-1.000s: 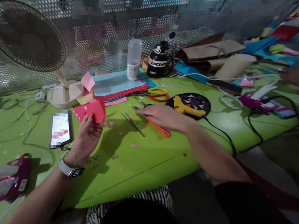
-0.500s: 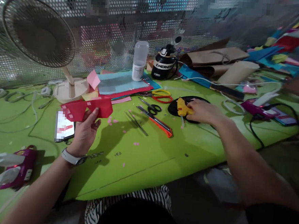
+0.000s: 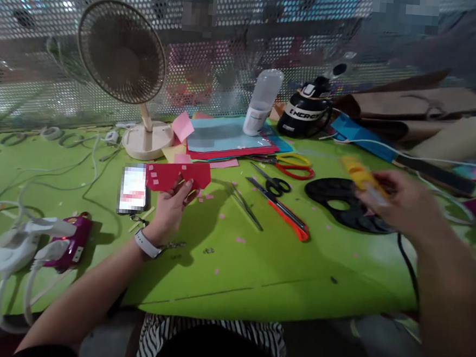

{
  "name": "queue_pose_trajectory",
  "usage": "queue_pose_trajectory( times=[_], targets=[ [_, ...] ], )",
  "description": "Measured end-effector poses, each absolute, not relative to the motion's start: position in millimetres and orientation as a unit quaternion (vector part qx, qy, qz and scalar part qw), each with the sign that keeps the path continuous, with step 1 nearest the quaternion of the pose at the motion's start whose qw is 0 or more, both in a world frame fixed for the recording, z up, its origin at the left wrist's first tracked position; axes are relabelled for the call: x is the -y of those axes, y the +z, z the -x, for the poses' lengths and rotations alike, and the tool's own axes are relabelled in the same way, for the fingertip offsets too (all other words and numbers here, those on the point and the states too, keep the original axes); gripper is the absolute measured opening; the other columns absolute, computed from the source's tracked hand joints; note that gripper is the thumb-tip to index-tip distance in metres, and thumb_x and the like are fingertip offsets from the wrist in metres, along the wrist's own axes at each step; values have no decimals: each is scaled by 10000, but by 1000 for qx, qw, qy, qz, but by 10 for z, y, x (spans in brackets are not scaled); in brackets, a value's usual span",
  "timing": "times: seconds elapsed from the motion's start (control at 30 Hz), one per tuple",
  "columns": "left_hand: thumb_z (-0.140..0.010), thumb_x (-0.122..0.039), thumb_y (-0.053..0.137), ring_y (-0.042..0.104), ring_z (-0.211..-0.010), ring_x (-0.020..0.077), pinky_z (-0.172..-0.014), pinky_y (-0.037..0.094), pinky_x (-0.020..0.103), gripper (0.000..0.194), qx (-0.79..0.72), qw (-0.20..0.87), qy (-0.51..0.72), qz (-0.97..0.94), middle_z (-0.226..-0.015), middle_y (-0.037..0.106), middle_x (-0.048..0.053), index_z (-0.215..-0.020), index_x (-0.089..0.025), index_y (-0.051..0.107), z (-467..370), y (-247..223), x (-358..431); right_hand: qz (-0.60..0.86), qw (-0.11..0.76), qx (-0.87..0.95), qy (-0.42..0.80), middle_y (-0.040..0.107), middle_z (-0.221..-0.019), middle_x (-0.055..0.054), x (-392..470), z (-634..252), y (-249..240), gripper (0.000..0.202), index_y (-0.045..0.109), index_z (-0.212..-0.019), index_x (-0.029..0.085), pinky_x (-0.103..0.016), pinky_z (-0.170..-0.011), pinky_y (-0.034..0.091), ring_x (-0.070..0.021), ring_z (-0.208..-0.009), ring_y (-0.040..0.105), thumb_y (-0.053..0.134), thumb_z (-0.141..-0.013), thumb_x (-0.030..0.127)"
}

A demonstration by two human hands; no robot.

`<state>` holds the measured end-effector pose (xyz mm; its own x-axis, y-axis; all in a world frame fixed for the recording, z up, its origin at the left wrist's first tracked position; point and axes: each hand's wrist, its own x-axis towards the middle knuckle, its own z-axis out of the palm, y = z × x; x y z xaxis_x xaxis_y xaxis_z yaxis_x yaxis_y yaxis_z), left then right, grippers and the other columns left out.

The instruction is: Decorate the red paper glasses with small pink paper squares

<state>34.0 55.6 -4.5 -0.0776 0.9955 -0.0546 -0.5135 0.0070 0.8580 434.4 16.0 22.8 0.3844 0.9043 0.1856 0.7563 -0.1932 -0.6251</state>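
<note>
My left hand (image 3: 173, 209) pinches a red paper piece (image 3: 173, 177) dotted with small pink squares. Beside that hand lies a phone (image 3: 133, 189) with a lit screen. In my right hand (image 3: 401, 203) is a yellow hot glue gun (image 3: 356, 173), raised over a black palette (image 3: 329, 193) with an oval hole and slightly smeared by motion. Between the hands, tweezers (image 3: 246, 207), an orange utility knife (image 3: 286, 217) and black scissors (image 3: 276, 185) lie on the green table (image 3: 231, 281). Small pink paper bits (image 3: 239, 240) are scattered around them.
A fan (image 3: 146, 139) stands at the back left. Coloured paper sheets (image 3: 220, 135), a clear bottle (image 3: 259, 106) and a black jug (image 3: 303, 112) are at the back. Yellow-and-red scissors (image 3: 295, 169) lie before them. A purple power strip (image 3: 70, 243) with plugs sits at left.
My right hand has lifted the glue gun off the black palette. The red paper in my left hand has turned flatter to view. The view has swung to the right.
</note>
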Motion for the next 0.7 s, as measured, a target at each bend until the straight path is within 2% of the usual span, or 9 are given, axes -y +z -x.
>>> queue_pose_trajectory(
  times=[0.07,0.13,0.23,0.33,0.53,0.7],
  targets=[
    [-654,-249,859,711,-941,204,-922,540,394,292,-376,603,630,-313,-1013,740,44,-885,-181,694,-362,-72,-541,706,460,474,255,690,-892,-131,-182,-4076,270,206,619,-853,248,-359,-534,404,-166,-587,571,699,-720,384],
    [-661,-252,855,705,-968,216,-948,532,418,282,-375,607,629,-307,-1009,740,42,-883,-184,694,-379,-83,-516,645,536,434,331,666,-768,-82,-208,-3705,309,234,638,-782,231,-315,-486,388,-154,-574,568,760,-686,407],
    [-701,-271,832,703,-957,219,-951,538,440,255,-379,615,612,-321,-1000,737,45,-900,-185,697,-389,-68,-463,550,490,503,452,651,-701,-44,-213,-3115,361,266,658,-760,211,-272,-484,440,-154,-601,599,751,-728,457],
    [-740,-288,809,699,-962,221,-948,545,444,253,-380,621,593,-345,-1010,733,51,-947,-189,702,-393,-56,-411,468,427,602,486,663,-693,-42,-186,-2653,388,339,651,-740,199,-281,-542,517,-170,-635,632,708,-754,533],
    [-766,-298,794,673,-1063,221,-989,532,426,266,-351,645,579,-355,-1108,724,51,-1005,-220,708,-446,-120,-376,446,403,693,397,644,-647,-15,-138,-2321,269,324,612,-687,244,-341,-654,584,-188,-633,633,623,-829,535],
    [-771,-303,790,661,-1102,238,-998,527,433,268,-357,656,565,-352,-1147,718,51,-1013,-225,706,-495,-127,-354,458,402,685,400,685,-780,-37,-147,-2339,194,296,636,-857,260,-347,-673,596,-203,-716,665,603,-842,553]
  ],
)
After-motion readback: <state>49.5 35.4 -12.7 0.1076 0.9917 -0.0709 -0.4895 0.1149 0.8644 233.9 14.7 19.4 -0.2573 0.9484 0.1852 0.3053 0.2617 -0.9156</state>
